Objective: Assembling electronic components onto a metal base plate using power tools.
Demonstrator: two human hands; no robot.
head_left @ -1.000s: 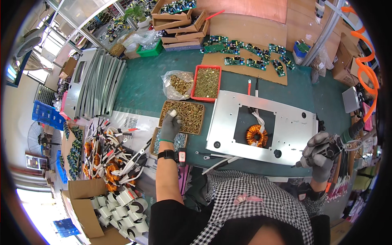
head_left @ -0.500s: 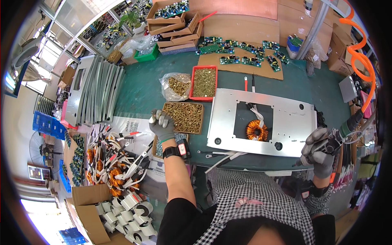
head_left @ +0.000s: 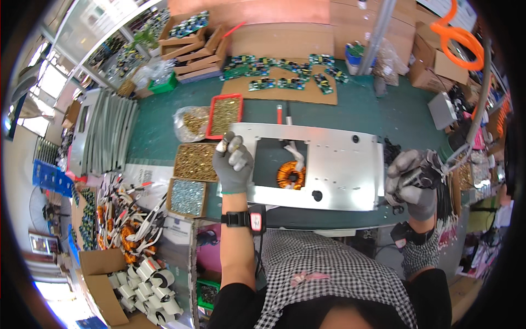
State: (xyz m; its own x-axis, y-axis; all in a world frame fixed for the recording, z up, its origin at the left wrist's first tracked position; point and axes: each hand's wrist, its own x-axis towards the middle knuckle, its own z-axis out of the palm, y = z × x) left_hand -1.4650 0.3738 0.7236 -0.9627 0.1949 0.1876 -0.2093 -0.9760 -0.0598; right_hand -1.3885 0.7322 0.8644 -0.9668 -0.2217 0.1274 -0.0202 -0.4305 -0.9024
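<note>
Over the left end of a metal plate (head_left: 345,170): left hand (head_left: 234,164), gray-gloved, fingers curled, thumb and forefinger close (whether they pinch anything cannot be told). Beside the right end: right hand (head_left: 413,183), wrapped around a dark hand tool (head_left: 428,176). Step, as judged: hands placed about the plate, tool not applied; the next move calls for steady fingertips. Plate: silver, drilled, two black round fittings, on the green bench (head_left: 156,126); orange-wound coil (head_left: 290,174) showing in its window. Leftward: brass-coloured fasteners (head_left: 195,162).

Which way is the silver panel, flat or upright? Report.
Flat: the silver panel shows its broad face upward, and the orange coil shows through its opening.
</note>
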